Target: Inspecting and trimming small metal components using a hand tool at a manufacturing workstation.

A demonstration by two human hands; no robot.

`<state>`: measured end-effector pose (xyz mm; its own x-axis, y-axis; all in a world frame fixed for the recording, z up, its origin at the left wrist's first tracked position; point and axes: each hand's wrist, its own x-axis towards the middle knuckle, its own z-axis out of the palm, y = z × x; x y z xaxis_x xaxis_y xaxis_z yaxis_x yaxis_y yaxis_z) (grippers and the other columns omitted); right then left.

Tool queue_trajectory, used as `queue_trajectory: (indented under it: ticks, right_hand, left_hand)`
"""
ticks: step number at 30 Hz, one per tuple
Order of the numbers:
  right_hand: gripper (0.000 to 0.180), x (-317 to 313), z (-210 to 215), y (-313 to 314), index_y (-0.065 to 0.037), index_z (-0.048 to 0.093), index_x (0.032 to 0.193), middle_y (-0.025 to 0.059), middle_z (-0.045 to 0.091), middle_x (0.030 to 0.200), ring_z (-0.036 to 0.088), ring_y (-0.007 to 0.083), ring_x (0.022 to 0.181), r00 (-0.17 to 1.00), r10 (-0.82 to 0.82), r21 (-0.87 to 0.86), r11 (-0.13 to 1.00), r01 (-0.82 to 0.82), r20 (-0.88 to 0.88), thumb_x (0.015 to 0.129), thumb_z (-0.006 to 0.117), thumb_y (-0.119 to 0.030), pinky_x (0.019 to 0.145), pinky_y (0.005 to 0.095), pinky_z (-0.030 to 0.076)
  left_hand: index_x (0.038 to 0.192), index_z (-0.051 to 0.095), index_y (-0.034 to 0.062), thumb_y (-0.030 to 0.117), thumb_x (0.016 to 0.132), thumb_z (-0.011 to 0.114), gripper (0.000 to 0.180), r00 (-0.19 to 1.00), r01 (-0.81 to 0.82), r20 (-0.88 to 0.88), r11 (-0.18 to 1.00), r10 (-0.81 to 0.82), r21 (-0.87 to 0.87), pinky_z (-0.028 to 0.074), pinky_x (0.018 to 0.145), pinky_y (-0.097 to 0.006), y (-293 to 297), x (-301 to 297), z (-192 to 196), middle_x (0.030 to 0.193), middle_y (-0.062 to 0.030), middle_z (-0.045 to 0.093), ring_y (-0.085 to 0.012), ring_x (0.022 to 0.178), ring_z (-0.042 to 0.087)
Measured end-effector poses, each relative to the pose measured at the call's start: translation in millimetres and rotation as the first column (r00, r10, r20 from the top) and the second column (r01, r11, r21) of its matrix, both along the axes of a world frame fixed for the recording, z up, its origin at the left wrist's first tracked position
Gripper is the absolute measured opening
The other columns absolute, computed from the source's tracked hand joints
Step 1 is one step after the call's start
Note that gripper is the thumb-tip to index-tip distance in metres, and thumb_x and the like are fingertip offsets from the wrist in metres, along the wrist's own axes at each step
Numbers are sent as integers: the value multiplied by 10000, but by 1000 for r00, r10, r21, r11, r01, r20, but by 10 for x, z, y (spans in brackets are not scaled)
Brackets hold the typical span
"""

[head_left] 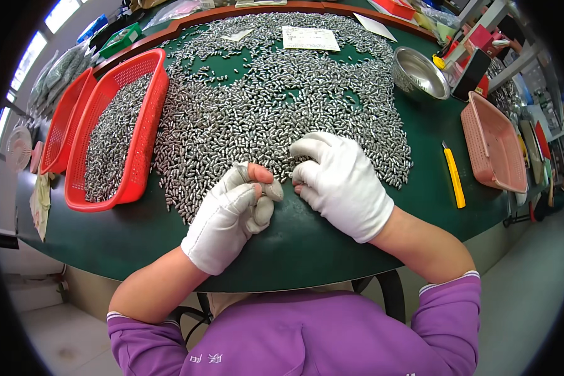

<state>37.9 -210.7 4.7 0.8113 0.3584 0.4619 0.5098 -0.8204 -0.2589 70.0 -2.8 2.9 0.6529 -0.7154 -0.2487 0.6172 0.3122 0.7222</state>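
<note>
A wide heap of small silvery metal pieces covers the green table. Both my hands wear white gloves with bare fingertips. My left hand rests at the heap's near edge, its thumb and fingers curled together over a few of the metal pieces. My right hand lies palm down beside it, fingers bent onto the edge of the heap; what it holds is hidden.
A red basket holding more metal pieces stands at the left, with a second red basket behind it. At the right are a steel bowl, a yellow utility knife and a pink basket. A paper sheet lies on the heap.
</note>
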Motion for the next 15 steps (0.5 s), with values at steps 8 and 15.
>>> queue_trajectory:
  ticks: [8,15]
  right_hand:
    - [110,-82,51,46,-46,653,837,103,631,1008,610,275,920,960,201,590,806,-49,-195,752,714,-79,801,364,501]
    - [142,-105,57,11,-41,649,946,101,591,1103,598,197,982,876,325,655,756,-14,-356,817,705,-61,874,312,481]
  left_hand:
    - [1123,520,64,197,931,592,244,985,169,-11,970,-169,177,341,518,-173,-52,-16,73,892,-18,573,-45,590,430]
    - [1027,524,120,189,915,639,175,991,136,-12,970,-136,200,315,497,-181,-70,-42,39,862,-54,608,-63,586,455]
